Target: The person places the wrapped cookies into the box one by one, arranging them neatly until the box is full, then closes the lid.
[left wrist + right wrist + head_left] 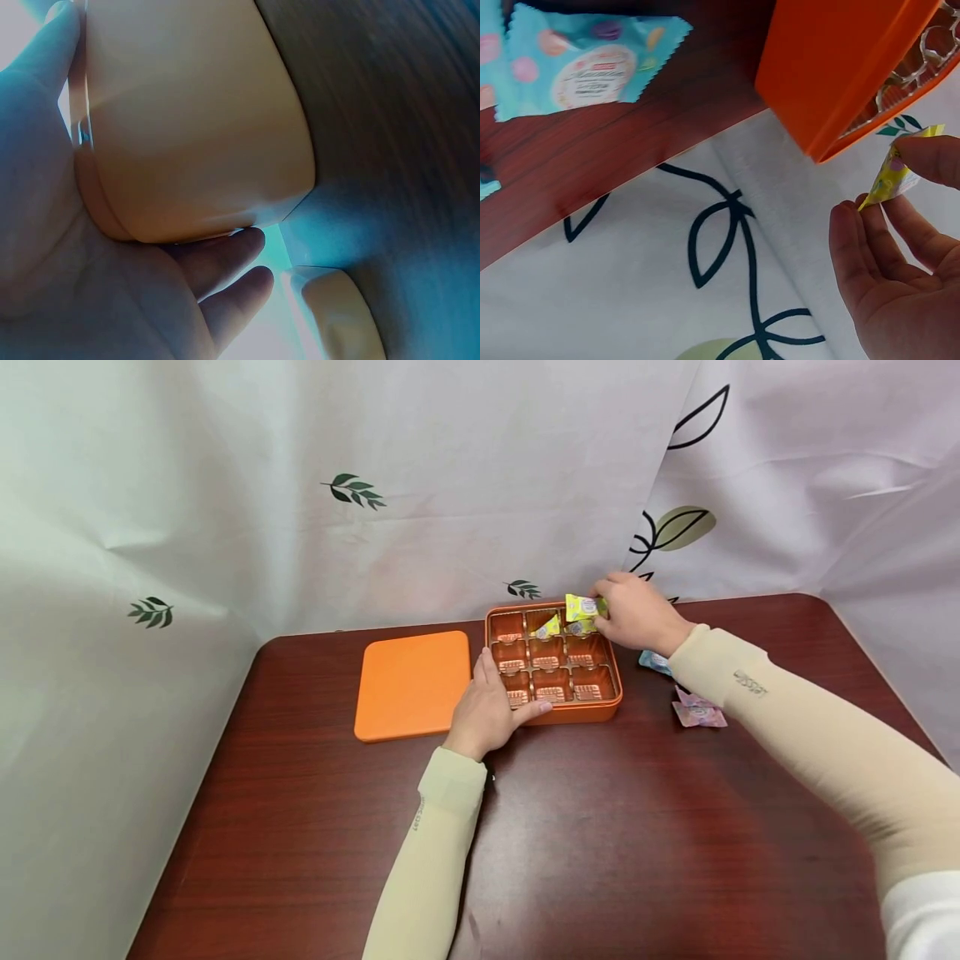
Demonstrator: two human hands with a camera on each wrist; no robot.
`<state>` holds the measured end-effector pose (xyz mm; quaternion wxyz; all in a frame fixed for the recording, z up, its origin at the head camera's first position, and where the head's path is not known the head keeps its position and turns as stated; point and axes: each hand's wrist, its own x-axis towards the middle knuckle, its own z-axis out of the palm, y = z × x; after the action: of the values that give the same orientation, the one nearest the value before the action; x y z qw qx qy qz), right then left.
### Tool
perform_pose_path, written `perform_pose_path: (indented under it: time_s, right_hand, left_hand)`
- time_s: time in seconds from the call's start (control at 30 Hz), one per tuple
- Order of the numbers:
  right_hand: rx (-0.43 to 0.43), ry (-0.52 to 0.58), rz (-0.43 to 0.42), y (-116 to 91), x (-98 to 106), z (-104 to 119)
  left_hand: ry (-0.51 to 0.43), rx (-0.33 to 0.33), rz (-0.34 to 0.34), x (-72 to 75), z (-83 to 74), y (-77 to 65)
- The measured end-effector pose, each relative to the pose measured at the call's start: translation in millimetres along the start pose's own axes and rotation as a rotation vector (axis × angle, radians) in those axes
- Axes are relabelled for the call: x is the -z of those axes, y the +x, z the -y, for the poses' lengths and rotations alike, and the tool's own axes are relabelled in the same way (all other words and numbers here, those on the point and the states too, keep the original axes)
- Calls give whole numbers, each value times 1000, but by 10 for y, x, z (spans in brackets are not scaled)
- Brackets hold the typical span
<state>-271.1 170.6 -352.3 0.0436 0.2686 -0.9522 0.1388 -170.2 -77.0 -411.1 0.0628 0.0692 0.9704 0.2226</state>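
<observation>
An orange box [553, 714] with a clear compartment tray stands near the back of the table. My left hand [486, 706] lies against its near left corner, fingers fairly straight along the left side and thumb on the front rim. Over the far right compartment, my right hand [636, 614] pinches a yellow candy packet [581, 607] between thumb and fingers; the right wrist view shows the same packet [895, 174] beside the box wall [832, 67]. Two more yellow packets sit in the back row: one packet [549, 627] in the middle compartment, another packet [580, 628] at the right.
Left of the box lies an orange lid [414, 685]. Right of it are a blue packet [654, 662], partly behind the right sleeve, and pink packets [700, 714]. A white cloth with leaf prints [450, 527] hangs close behind the table [600, 827].
</observation>
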Motion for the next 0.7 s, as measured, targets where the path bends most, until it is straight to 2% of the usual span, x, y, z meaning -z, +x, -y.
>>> perform_pose_path:
  time_s: [0.23,0.7]
  right_hand:
    - [2,5,22,89,-48,107]
    - [16,31,14,255,-200,349]
  left_hand:
    - [0,4,5,-3,3,0]
    - [1,-6,-8,-8,4,5]
